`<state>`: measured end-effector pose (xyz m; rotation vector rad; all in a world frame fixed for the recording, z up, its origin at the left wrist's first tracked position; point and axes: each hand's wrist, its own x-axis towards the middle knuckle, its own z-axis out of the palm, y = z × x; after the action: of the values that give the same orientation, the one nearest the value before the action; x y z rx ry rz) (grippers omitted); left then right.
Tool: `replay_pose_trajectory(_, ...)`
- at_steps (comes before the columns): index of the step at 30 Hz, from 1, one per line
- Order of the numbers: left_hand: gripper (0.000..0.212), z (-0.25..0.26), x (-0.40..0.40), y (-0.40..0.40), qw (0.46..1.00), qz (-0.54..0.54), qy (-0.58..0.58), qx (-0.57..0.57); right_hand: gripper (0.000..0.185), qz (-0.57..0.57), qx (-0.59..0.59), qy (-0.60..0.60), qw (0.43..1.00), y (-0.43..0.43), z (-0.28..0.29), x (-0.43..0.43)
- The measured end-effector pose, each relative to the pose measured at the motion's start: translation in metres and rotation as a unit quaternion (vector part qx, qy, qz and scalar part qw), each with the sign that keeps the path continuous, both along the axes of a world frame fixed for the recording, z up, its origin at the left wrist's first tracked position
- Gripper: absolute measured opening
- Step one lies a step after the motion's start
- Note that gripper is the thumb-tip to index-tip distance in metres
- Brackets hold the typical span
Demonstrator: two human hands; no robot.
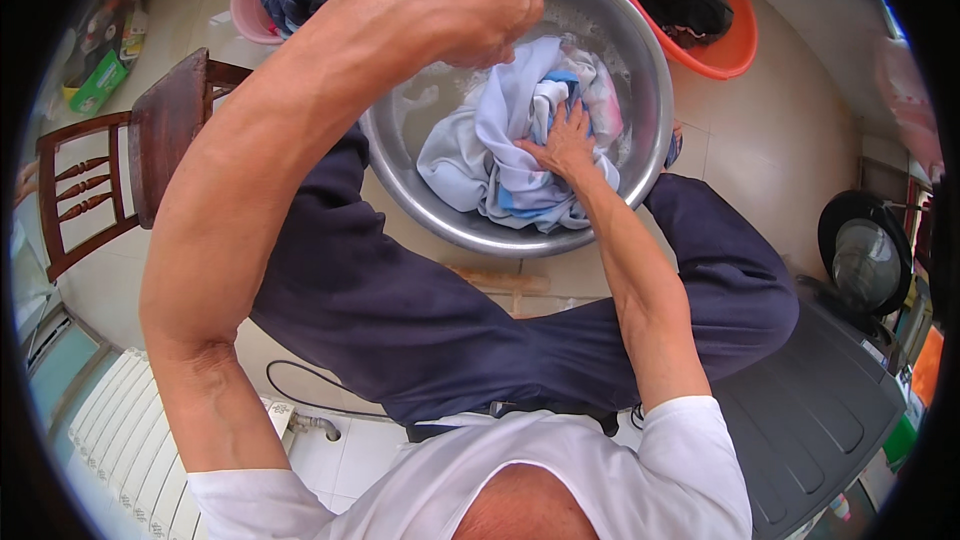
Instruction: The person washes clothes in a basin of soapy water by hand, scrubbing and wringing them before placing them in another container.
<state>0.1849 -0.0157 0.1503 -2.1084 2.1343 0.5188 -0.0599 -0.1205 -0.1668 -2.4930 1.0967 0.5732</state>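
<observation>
A wide metal basin [660,90] holds sudsy water and a wet heap of pale blue and white cloth [457,157] with brighter blue and pink patches. My right hand [566,139] lies on the heap, its fingers spread over the folds. Above the basin's upper left part, closer to the camera, is my left hand [480,11] with bent fingers. Its fingertips and anything inside them are hidden behind the back of the hand.
A pink tub [244,7] of dark and red cloth stands upper left, an orange tub [739,41] of mostly black cloth upper right. A wooden chair [169,135] is at left, a radiator [124,435] lower left, a dark ridged panel [795,420] lower right. A cable [300,365] lies near my legs.
</observation>
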Motion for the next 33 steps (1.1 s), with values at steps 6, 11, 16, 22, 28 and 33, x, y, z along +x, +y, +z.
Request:
replay_pose_trajectory(6, 0.021, -0.005, 0.007, -0.009, 0.999, -0.032, -0.008, -0.017, 0.134, -0.014, 0.007, -0.054, 0.998, -0.006, -0.022, -0.004)
replay_pose_trajectory(11, 0.02, -0.017, 0.006, -0.006, 0.998, -0.04, -0.043, -0.011, 0.101, -0.018, -0.03, -0.116, 0.993, -0.006, -0.006, -0.005)
replay_pose_trajectory(16, 0.02, -0.017, -0.001, -0.009, 0.996, -0.065, -0.055, -0.01, 0.058, -0.091, 0.008, -0.203, 0.975, -0.026, 0.033, -0.011)
replay_pose_trajectory(22, 0.04, -0.033, -0.002, 0.0, 0.998, -0.001, -0.034, -0.061, 0.041, -0.057, 0.039, -0.348, 0.935, -0.026, 0.137, 0.003)
replay_pose_trajectory(28, 0.048, -0.008, -0.013, -0.01, 0.998, 0.003, -0.049, 0.027, 0.037, 0.043, -0.03, -0.424, 0.904, 0.012, 0.208, 0.011)
replay_pose_trajectory(33, 0.047, -0.016, 0.003, -0.001, 0.999, 0.026, -0.016, 0.028, 0.042, 0.172, -0.02, -0.337, 0.925, 0.062, 0.198, 0.011)
